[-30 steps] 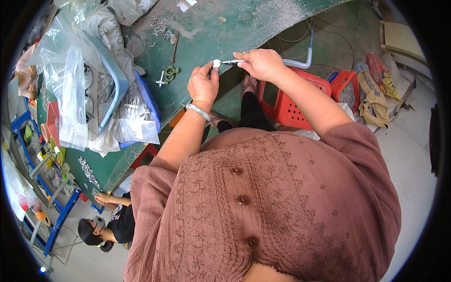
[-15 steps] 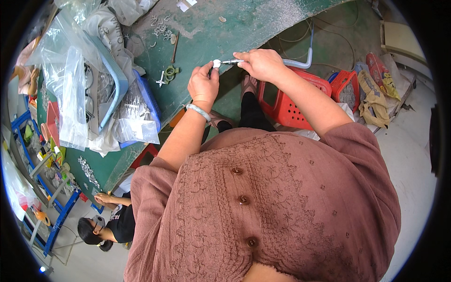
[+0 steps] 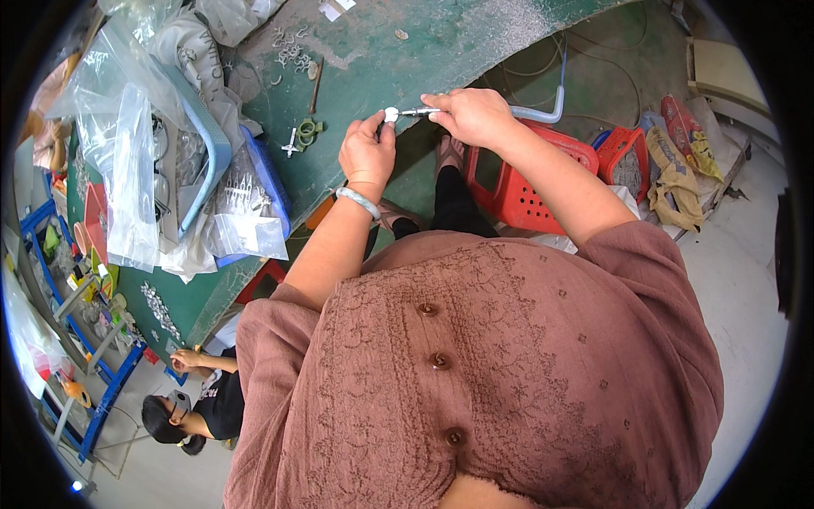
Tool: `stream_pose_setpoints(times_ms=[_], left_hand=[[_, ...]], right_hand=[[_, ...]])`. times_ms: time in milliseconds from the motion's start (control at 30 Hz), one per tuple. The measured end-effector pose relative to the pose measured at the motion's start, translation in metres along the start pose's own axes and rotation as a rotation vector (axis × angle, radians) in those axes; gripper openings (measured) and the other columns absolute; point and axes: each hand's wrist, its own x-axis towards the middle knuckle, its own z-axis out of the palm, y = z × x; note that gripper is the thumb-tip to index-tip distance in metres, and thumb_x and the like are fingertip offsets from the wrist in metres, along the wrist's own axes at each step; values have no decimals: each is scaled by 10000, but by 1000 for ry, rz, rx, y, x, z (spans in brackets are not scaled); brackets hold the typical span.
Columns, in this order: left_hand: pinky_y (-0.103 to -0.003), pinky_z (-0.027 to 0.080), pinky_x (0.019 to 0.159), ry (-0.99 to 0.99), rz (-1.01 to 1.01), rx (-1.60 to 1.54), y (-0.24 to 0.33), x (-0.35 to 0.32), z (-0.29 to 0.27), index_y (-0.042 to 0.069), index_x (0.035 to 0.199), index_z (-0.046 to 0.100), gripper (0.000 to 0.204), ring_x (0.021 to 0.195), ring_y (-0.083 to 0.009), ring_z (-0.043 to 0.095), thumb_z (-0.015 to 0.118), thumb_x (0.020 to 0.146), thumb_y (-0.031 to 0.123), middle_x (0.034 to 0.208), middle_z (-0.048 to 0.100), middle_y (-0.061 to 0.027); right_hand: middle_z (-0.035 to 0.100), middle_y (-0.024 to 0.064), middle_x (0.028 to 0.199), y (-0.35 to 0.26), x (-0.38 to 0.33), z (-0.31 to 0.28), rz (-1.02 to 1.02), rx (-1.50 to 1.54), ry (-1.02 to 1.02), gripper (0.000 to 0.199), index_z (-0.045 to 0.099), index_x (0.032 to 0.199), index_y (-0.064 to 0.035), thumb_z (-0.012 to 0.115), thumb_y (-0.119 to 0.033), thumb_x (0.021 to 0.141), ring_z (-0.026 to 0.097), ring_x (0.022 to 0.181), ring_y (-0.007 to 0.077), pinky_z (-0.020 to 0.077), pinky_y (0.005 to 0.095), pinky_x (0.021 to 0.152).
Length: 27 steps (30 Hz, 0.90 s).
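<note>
Between the thumb and fingers of my left hand (image 3: 368, 154) is a small white piece (image 3: 391, 114), too small to name more exactly. My right hand (image 3: 476, 116) is closed round a slim metal pen-shaped air tool (image 3: 417, 111), and its tip meets the white piece or comes very near it. From behind that hand a light blue hose (image 3: 543, 114) runs right and bends upward. Both hands are at the edge of the green worktable (image 3: 381, 68). Left of my left hand, green ring-shaped pieces (image 3: 310, 130) lie beside a white cross-shaped piece (image 3: 290, 144).
A thin brown stick (image 3: 316, 86) and several small pale curved parts (image 3: 292, 53) lie farther back. Plastic bags (image 3: 131, 170) partly cover a blue basket (image 3: 212, 127) at left. Below my right arm stands a red plastic stool (image 3: 530, 191). A co-worker (image 3: 191, 407) sits lower left.
My hands, the white piece and the air tool keep the same place. At the far left, other people's hands have shifted slightly.
</note>
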Motion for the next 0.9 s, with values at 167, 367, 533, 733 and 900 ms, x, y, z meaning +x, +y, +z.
stream_pose_setpoints(times_ms=[167, 367, 533, 733, 900], left_hand=[[-326, 460, 615, 9, 20, 13, -3, 0, 2, 154, 938, 697, 212, 636, -205, 560, 676, 750, 250, 689, 558, -40], [-326, 460, 613, 2, 7, 6, -1, 0, 1, 155, 940, 697, 214, 630, -203, 558, 677, 749, 249, 686, 557, -38], [-324, 459, 615, -1, 0, 3, -1, 0, 1, 150, 941, 696, 216, 633, -201, 558, 677, 748, 245, 689, 558, -38], [-324, 460, 613, 4, 6, -3, -1, 0, 1, 145, 937, 697, 213, 631, -202, 559, 676, 749, 242, 690, 559, -41], [-326, 460, 610, 3, 5, -7, -1, 0, 0, 143, 938, 697, 213, 630, -206, 559, 673, 750, 241, 683, 556, -41]], right_hand=[[660, 100, 848, 0, 0, 0, 6, -3, -7, 344, 580, 1178, -202, 504, -329, 868, 633, 805, 286, 501, 417, 668], [660, 103, 846, -1, 0, -1, 6, -3, -5, 342, 583, 1174, -202, 505, -331, 867, 634, 800, 288, 502, 419, 669], [660, 105, 845, 0, 0, 0, 12, -2, -7, 342, 584, 1173, -201, 505, -331, 867, 634, 797, 290, 503, 420, 671], [660, 106, 851, -1, 0, -1, 10, -3, -9, 342, 583, 1174, -200, 502, -330, 868, 633, 807, 291, 502, 423, 678], [660, 107, 848, -1, 0, -2, 13, -3, -15, 340, 586, 1170, -198, 501, -327, 868, 633, 806, 291, 501, 425, 673]])
